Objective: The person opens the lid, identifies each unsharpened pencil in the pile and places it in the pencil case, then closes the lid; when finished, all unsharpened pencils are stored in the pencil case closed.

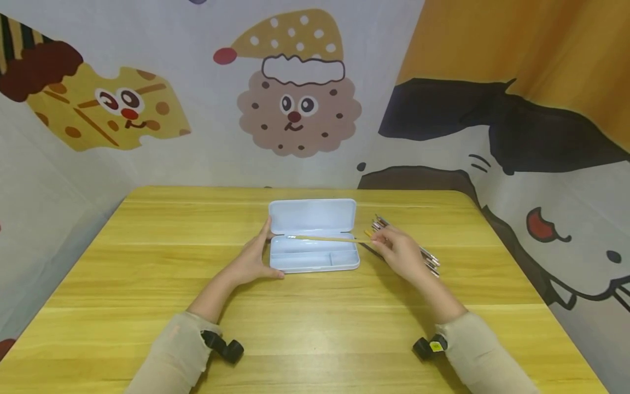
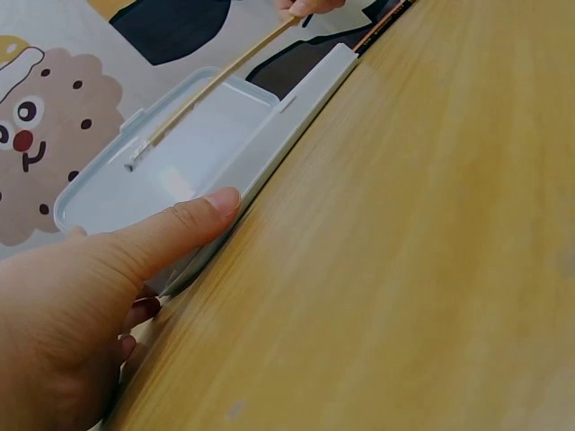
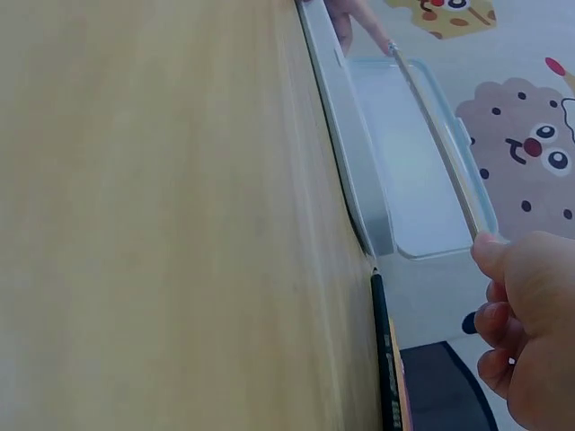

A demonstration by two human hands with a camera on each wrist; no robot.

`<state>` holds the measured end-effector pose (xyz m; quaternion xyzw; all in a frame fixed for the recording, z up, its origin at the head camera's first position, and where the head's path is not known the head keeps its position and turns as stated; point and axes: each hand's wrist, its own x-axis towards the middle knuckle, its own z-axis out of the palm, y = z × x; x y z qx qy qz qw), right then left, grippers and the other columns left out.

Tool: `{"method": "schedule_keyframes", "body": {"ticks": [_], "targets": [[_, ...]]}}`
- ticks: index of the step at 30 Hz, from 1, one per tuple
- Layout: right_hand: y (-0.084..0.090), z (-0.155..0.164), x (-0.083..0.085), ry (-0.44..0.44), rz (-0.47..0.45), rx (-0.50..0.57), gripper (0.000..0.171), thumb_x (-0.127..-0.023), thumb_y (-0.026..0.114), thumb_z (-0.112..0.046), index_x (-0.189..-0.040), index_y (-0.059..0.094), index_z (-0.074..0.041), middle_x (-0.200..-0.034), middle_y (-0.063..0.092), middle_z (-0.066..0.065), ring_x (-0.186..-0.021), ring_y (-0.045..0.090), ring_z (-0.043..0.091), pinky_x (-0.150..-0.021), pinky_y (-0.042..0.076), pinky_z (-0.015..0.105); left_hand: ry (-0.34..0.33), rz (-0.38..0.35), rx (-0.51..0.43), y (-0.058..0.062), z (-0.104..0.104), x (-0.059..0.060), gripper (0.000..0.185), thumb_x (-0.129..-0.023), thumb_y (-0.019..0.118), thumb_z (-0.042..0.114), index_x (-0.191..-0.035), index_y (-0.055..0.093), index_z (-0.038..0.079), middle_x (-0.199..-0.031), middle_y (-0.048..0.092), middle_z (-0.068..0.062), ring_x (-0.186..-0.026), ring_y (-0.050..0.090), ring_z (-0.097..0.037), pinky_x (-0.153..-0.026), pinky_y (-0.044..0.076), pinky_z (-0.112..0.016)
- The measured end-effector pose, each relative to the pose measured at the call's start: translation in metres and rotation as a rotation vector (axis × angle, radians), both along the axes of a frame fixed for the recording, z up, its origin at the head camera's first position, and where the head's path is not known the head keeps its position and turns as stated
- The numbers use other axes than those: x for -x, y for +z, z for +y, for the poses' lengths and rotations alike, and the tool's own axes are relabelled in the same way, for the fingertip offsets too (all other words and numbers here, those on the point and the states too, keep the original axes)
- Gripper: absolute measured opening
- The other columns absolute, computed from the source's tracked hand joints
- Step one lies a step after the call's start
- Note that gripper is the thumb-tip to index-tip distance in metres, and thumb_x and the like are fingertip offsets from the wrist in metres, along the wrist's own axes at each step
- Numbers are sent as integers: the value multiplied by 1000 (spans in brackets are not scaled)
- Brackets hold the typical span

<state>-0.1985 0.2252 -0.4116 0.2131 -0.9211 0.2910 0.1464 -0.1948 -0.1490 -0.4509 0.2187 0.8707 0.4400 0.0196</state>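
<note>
A pale blue pencil case stands open on the table, with its lid raised at the back. My left hand holds its left end, thumb along the front edge and fingers at the back corner. In the left wrist view the thumb lies against the front wall. My right hand pinches one end of a long yellow pencil between thumb and fingers. The pencil stretches leftward over the case, its silvery end near the left side. Dividers split the case's tray into compartments.
Several pencils lie in a loose bunch under and beside my right hand. A dark pencil lies close to the case's right end. Behind the wooden table hangs a cartoon-printed cloth.
</note>
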Motion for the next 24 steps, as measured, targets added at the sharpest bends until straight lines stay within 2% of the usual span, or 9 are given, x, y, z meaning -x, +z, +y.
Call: {"method": "schedule_keyframes", "body": {"ticks": [6, 10, 20, 24], "targets": [[-4, -9, 9, 23, -14, -13, 8, -88, 70, -15, -93, 70, -10, -80, 55, -4, -63, 48, 11, -52, 41, 29, -2, 11, -6, -3, -1, 1, 143, -56, 93, 34, -153, -9, 11, -134, 48, -12, -129, 37, -31, -112, 18, -50], [-6, -14, 15, 42, -21, -10, 6, -88, 70, -16, -91, 70, -10, -80, 55, -5, -64, 49, 11, -54, 42, 30, -3, 15, -11, -3, -1, 1, 142, -56, 93, 34, -153, -9, 10, -134, 48, -13, -129, 37, -32, -112, 17, -52], [-13, -22, 25, 66, -120, -22, 11, -89, 69, -20, -95, 71, -11, -84, 57, -4, -70, 52, 13, -59, 45, 30, -6, 25, -13, -3, -1, 2, 144, -55, 93, 34, -153, -9, 9, -133, 50, -11, -128, 39, -29, -112, 18, -49], [-15, -24, 26, 83, -119, -16, 9, -88, 70, -17, -95, 71, -11, -83, 57, -5, -69, 51, 12, -59, 45, 30, -9, 32, -15, -3, -1, 2, 144, -55, 93, 34, -153, -9, 9, -132, 50, -12, -127, 40, -30, -112, 19, -50]]}}
